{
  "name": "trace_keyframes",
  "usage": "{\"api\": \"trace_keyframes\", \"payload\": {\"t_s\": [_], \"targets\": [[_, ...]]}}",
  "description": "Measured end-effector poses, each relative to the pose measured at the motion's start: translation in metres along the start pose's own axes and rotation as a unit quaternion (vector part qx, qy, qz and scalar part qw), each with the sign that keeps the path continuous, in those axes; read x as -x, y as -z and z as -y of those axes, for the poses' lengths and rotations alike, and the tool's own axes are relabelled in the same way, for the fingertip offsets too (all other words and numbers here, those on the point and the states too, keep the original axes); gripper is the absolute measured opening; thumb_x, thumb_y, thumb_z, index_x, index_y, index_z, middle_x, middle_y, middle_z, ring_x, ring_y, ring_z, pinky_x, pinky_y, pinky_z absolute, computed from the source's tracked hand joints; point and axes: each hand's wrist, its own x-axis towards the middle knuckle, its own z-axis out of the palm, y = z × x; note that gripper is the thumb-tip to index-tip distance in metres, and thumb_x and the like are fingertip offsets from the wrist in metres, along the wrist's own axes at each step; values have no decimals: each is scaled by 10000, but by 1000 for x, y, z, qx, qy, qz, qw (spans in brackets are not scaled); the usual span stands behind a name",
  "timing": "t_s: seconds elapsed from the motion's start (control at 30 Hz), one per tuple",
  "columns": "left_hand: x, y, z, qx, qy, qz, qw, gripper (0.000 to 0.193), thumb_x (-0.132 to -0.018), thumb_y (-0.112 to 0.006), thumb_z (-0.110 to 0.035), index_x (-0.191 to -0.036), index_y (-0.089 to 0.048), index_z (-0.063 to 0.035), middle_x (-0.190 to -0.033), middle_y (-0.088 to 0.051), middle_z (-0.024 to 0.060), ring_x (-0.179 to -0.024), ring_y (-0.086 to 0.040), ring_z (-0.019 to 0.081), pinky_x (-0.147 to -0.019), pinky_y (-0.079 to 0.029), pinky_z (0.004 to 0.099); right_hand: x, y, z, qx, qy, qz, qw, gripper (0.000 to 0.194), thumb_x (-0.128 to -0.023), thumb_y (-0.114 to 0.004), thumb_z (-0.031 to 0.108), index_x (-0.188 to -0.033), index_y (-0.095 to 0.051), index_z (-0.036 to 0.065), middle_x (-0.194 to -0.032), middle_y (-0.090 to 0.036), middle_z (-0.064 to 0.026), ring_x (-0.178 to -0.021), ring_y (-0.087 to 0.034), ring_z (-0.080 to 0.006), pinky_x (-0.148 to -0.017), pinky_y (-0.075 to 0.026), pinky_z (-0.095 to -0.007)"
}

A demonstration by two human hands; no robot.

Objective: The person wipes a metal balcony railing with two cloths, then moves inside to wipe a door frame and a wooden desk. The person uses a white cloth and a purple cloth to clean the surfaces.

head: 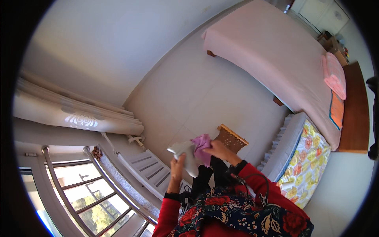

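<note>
My left hand [177, 168] grips a light grey-white shoe [189, 158] by its side, at the lower middle of the view. A purple cloth [202, 149] is bunched in my right hand [218, 151], which holds it against or close beside the shoe. Whether the cloth presses on the shoe cannot be told. Both things are held up above the floor, in front of my legs. Part of the cloth hides the shoe's right side.
A small folding stool with a brown seat [229, 139] stands just beyond my right hand. A white radiator [154, 167] runs beside my left hand, below a window with metal rails [71, 189]. A pink-covered bed [266, 44] and a flower-patterned padded piece [308, 163] are at the right.
</note>
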Motion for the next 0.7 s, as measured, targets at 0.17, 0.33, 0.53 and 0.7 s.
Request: {"api": "trace_keyframes", "payload": {"t_s": [0.17, 0.33, 0.53, 0.7], "targets": [[-5, -16, 45, 135, 24, 38, 990, 577, -865, -678, -263, -1312, -398, -29, -1167, -550, 65, -1040, -534, 166, -900, -445, 320, -25, -56, 27, 107, 38, -28, 993, 375, -817, -629, 258, -1105, -548, 32, -946, -632, -219, -869, -598, -408, -750, -475, -455], [-16, 4, 87, 204, 196, -54, 958, 517, -840, -690, -222, -1262, -477, -13, -1118, -597, 74, -998, -584, 192, -884, -469, 338, -43, -79, -19, 60, 2, 192, 980, 462, -809, -631, 246, -1180, -480, 15, -1014, -600, -255, -899, -586, -428, -771, -477, -468], [-24, 30, 143, 126, 264, -100, 951, 434, -810, -677, -144, -1198, -547, 3, -1047, -629, 72, -924, -613, 186, -837, -485, 320, -96, -56, -194, -302, -189, 381, 853, 419, -917, -576, 288, -1207, -559, -13, -1019, -656, -88, -905, -631, -158, -823, -491, -292], [-12, 29, 186, 167, 346, -89, 919, 451, -800, -682, -129, -1206, -544, 9, -1040, -635, 78, -915, -617, 186, -826, -489, 319, -140, 13, -376, 145, -271, 0, 951, 528, -800, -644, 227, -1252, -493, -1, -1173, -566, -205, -1112, -543, -292, -955, -432, -363]]}}
